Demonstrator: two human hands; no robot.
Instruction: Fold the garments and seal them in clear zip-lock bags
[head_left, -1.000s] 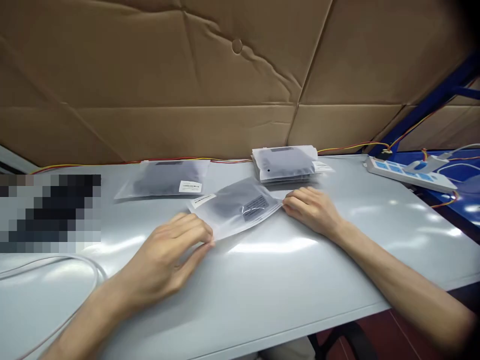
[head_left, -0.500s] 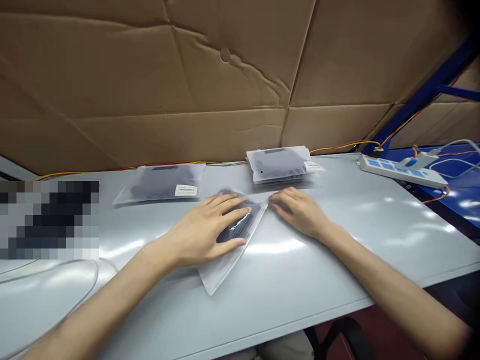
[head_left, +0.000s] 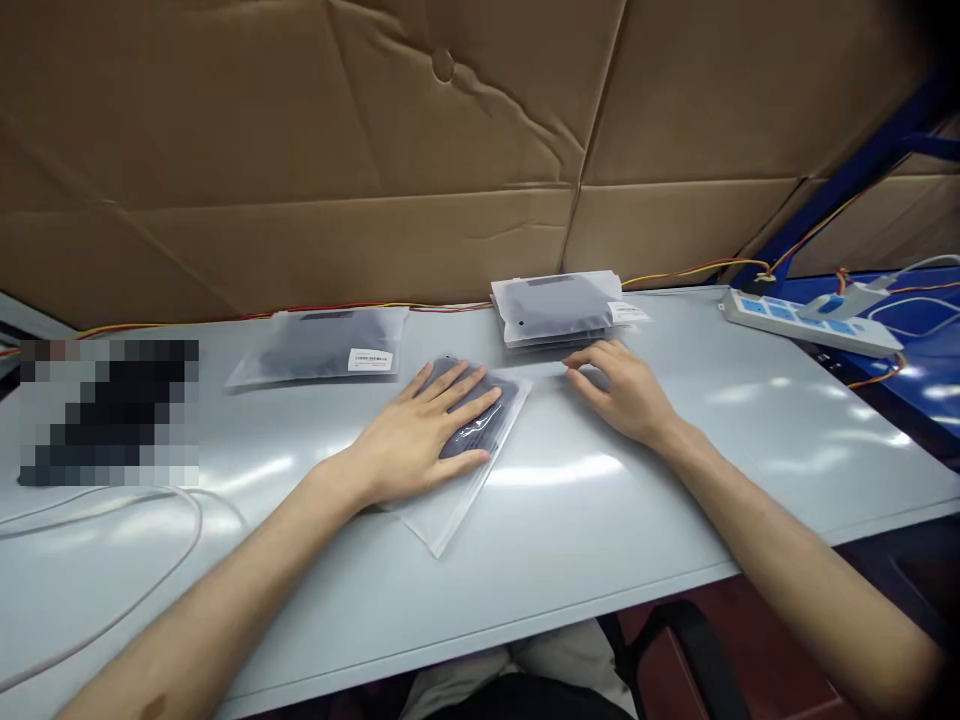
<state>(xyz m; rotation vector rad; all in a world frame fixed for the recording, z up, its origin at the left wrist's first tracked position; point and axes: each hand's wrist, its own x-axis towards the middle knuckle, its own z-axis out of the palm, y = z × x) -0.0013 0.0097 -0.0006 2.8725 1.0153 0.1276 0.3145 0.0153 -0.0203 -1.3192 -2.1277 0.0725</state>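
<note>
So, quick rundown. A second ago both hands had the frosted pouch pinched by its two ends. Now it lies flat on the table, roughly dead centre and turned so one clear corner points to 6 o'clock.

The left hand is spread open on top of it, palm down over the dark contents. It's pressing, not gripping, with the fingers straight. The right hand has let go completely. It sits on the bare table at about 3 o'clock from the pouch, fingers loosely curled and holding nothing. Its fingertips end up just short of the stack of pouches, which sits at 1 o'clock from the pressed one.

My read is that the pouch went from being handled to being smoothed flat, with the right hand free.

Other stuff around:
- a single pouch with a white label at 10 o'clock, well apart
- a power strip way out at 2 o'clock
- a white cable looping at 8 o'clock
- a cardboard wall along the back edge
</note>
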